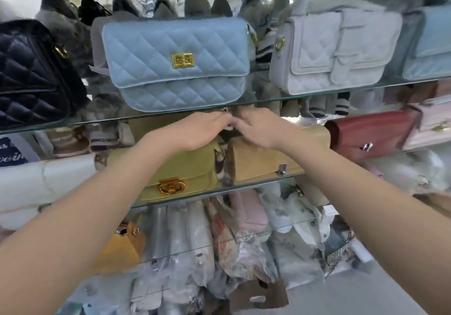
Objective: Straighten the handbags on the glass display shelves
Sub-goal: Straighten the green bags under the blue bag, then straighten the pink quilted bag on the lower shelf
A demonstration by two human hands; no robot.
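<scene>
Lowest and nearest, a mustard bag (119, 246) sits among plastic-wrapped goods (231, 241) on the bottom glass shelves.

Above them, on the middle shelf (231, 188), a yellow bag (180, 168) with a gold clasp stands just beside a tan bag (258, 161). There is a narrow gap between the two. Both bare forearms reach in over this shelf. The left hand (197, 131) lies across the top of the yellow bag and the right hand (258, 129) across the top of the tan one. Their fingertips meet over the gap, right under the edge of the upper shelf (317, 96). They may be pinching something small and pale there, but the spot is blurred, so I cannot tell whether either grip is closed on anything.

Further right on the middle shelf lies a red bag (366, 134), with a pink bag (432, 124) beyond it.

On the upper shelf, a quilted blue bag (175, 63) stands tilted directly above the hands. A navy bag (31, 75) is to its left and a white bag (334, 48) to its right.
</scene>
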